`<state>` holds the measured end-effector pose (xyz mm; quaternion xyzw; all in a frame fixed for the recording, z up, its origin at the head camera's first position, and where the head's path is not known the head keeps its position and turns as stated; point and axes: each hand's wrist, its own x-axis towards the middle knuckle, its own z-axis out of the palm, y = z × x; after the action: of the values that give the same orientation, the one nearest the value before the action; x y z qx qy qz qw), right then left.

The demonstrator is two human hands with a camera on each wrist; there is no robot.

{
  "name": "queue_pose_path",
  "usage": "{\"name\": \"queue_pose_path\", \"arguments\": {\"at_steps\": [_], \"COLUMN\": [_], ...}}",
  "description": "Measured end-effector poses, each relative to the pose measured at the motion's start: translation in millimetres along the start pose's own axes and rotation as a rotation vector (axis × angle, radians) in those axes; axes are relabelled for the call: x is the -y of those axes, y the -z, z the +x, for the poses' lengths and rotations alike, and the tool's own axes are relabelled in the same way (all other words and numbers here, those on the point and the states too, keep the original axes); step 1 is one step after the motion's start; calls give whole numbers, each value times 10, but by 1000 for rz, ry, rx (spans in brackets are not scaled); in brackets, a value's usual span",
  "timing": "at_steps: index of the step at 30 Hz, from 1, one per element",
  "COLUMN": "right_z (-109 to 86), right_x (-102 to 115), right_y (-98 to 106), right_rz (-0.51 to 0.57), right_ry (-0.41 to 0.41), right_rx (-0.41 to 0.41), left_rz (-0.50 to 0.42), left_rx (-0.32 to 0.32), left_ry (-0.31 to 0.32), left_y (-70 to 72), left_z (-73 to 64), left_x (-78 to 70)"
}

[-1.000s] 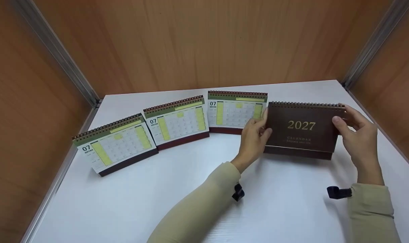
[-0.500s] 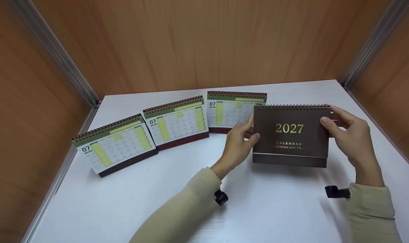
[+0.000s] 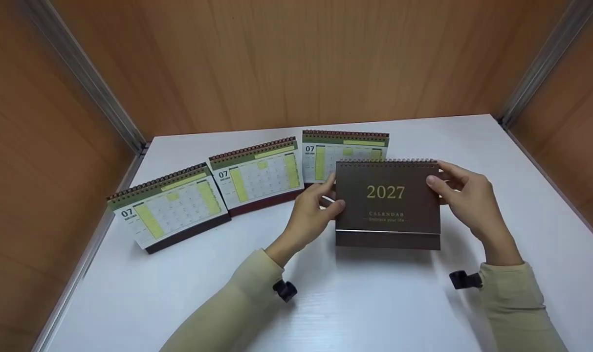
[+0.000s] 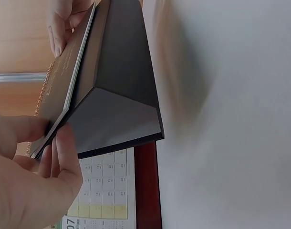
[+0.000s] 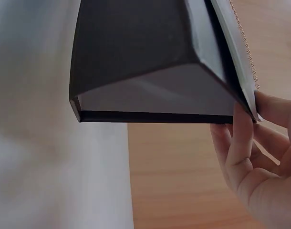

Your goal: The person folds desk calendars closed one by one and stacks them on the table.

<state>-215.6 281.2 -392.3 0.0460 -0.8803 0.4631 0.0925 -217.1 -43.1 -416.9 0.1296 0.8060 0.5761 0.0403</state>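
A dark brown desk calendar with "2027" in gold on its cover and a spiral binding along the top is held up between both hands. My left hand pinches its left edge, thumb on the cover and fingers behind. On the opposite edge, my right hand pinches near the upper corner. The wrist views show the stand's folded base from the side, hollow inside, raised over the white surface with a shadow below. In the head view the calendar overlaps the lower right of a calendar standing behind it.
Two more desk calendars, a middle one and a left one, stand in an angled row, opened to page 07. The white table is bounded by wooden panels at the back and sides.
Both hands have carried the brown calendar leftward and slightly toward the person, turning it to face more squarely forward. The three standing calendars have stayed in place.
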Motion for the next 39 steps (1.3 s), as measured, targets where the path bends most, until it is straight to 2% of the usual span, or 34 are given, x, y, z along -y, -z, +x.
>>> {"name": "queue_pose_path", "arguments": {"at_steps": [8, 14, 21, 32, 39], "right_z": [85, 160, 207, 233, 254], "right_x": [48, 77, 93, 137, 151], "right_y": [-242, -415, -580, -731, -771], "right_rz": [31, 67, 60, 52, 84], "right_ry": [-33, -44, -72, -83, -124], "right_rx": [46, 79, 127, 214, 265], "left_rz": [-23, -73, -119, -129, -141], "left_rx": [0, -2, 0, -9, -10], "left_ry": [72, 98, 118, 179, 212], "left_y": [183, 327, 470, 607, 645], "left_z": [-40, -80, -145, -169, -160], "left_x": [105, 184, 281, 350, 381]}}
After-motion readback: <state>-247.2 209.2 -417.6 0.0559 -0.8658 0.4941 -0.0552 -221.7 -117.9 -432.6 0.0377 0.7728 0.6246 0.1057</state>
